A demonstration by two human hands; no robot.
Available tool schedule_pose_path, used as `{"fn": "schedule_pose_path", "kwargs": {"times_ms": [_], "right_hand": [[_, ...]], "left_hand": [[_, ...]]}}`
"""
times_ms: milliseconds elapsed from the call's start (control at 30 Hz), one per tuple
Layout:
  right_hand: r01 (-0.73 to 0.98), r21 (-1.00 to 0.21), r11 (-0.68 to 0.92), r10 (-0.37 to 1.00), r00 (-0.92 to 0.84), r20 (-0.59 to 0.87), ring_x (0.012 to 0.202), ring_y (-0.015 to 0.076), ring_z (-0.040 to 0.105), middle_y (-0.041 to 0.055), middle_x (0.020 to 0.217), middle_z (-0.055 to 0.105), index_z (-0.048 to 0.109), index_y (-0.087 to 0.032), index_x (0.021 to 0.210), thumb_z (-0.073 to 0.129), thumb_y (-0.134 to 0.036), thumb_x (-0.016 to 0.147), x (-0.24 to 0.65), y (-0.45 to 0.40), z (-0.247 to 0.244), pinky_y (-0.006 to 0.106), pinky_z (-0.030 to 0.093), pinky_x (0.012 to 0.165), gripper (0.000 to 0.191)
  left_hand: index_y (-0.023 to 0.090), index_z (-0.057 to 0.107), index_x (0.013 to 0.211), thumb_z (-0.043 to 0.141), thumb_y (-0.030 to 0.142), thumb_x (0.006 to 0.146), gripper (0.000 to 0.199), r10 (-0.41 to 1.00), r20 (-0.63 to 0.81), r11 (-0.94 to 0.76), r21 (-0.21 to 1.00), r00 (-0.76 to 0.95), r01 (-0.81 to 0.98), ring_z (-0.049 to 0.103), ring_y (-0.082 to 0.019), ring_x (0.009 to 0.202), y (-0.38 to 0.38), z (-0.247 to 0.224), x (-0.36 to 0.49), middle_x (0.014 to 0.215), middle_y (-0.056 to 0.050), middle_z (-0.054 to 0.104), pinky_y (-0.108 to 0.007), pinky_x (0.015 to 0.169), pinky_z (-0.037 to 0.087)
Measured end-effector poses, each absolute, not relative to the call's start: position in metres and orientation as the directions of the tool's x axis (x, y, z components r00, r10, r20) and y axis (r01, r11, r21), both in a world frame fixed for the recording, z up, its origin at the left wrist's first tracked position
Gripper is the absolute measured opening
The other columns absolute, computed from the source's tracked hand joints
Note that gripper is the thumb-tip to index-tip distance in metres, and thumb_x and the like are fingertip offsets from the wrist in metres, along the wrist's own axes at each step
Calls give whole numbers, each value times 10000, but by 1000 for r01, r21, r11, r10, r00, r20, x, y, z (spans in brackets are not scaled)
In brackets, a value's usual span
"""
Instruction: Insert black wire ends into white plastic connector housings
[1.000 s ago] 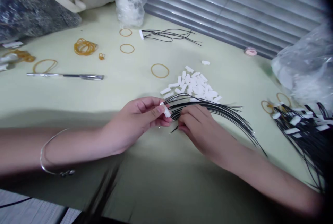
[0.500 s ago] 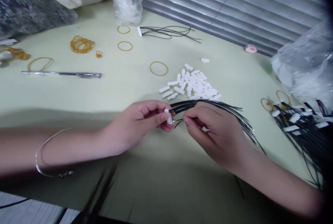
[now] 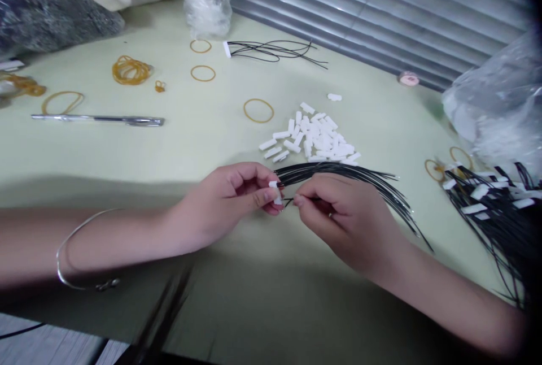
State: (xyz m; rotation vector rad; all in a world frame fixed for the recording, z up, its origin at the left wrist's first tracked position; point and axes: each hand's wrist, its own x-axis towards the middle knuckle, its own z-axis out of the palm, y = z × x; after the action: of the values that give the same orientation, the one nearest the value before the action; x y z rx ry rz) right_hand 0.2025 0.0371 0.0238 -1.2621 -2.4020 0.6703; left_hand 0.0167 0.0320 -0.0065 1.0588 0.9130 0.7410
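We pinch a small white connector in our left hand, long axis near upright. Our right hand clamps one black wire, tip pointing left at it. The wire bundle fans rightward on the table; loose connectors lie just behind.
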Motion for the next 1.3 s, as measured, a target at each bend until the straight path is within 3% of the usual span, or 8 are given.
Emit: {"fn": "schedule_pose_path", "kwargs": {"times_ms": [267, 433, 500, 633, 733, 867, 1067, 1300], "right_hand": [[651, -522, 552, 800, -590, 110, 605, 106, 466, -9, 632, 532, 536, -163, 678, 476, -118, 807, 198, 33, 17, 239, 332, 555, 149], [698, -151, 700, 694, -614, 377, 885, 212, 484, 95, 929, 577, 580, -157, 894, 518, -119, 804, 210, 31, 27, 352, 373, 805, 115], [688, -82, 721, 672, -665, 327, 871, 214, 466, 86, 931, 558, 582, -174, 889, 540, -121, 794, 217, 34, 25, 357, 372, 782, 116], [653, -165, 739, 668, -742, 55, 828, 181, 449, 42, 854, 502, 596, -195, 871, 532, -144, 815, 223, 49, 10, 326, 375, 747, 99], [629, -215, 747, 643, -766, -6, 908, 186, 430, 52, 911, 487, 580, -179, 860, 505, -142, 837, 224, 58, 0, 337, 359, 824, 87], [602, -215, 769, 627, -776, 68, 865, 170, 464, 50, 889, 527, 512, -154, 834, 441, -113, 861, 221, 57, -2, 316, 371, 781, 86], [618, -379, 689, 717, -659, 226, 667, 118, 503, 15, 745, 560, 506, -161, 861, 438, -111, 851, 209, 44, 13, 230, 371, 568, 85], [670, -368, 644, 760, -613, 214, 644, 111, 505, 12, 712, 574, 534, -150, 783, 464, -133, 841, 205, 46, 9, 232, 370, 558, 93]], "left_hand": [[146, 545, 827, 563, 251, 832, 107, 843, -320, 388, 919, 432, -76, 594, -78, 707, 31, -7, 17, 713, 16, 623, -191, 702, 458], [141, 526, 850, 553, 246, 841, 110, 898, -280, 383, 877, 339, -291, 581, -81, 749, 34, -12, 20, 777, 2, 602, -220, 760, 468], [139, 512, 840, 554, 229, 840, 99, 904, -299, 399, 846, 305, -353, 574, -85, 758, 35, -13, 21, 772, -2, 595, -228, 770, 465], [136, 509, 828, 555, 220, 837, 96, 898, -318, 418, 834, 305, -360, 564, -83, 746, 36, -13, 21, 750, -2, 593, -216, 739, 452], [136, 511, 832, 557, 239, 837, 113, 894, -324, 420, 846, 309, -329, 561, -84, 753, 36, -13, 20, 757, 2, 591, -215, 733, 444], [141, 523, 860, 544, 257, 845, 119, 900, -291, 382, 885, 325, -266, 555, -75, 741, 34, -13, 19, 790, 4, 589, -215, 736, 437], [145, 528, 860, 524, 241, 856, 96, 897, -243, 314, 938, 368, -145, 546, -62, 735, 32, -11, 18, 759, 21, 569, -185, 719, 430], [150, 517, 865, 528, 246, 854, 97, 898, -238, 299, 947, 372, -116, 555, -66, 740, 33, -12, 18, 754, 21, 578, -185, 723, 434]]}}
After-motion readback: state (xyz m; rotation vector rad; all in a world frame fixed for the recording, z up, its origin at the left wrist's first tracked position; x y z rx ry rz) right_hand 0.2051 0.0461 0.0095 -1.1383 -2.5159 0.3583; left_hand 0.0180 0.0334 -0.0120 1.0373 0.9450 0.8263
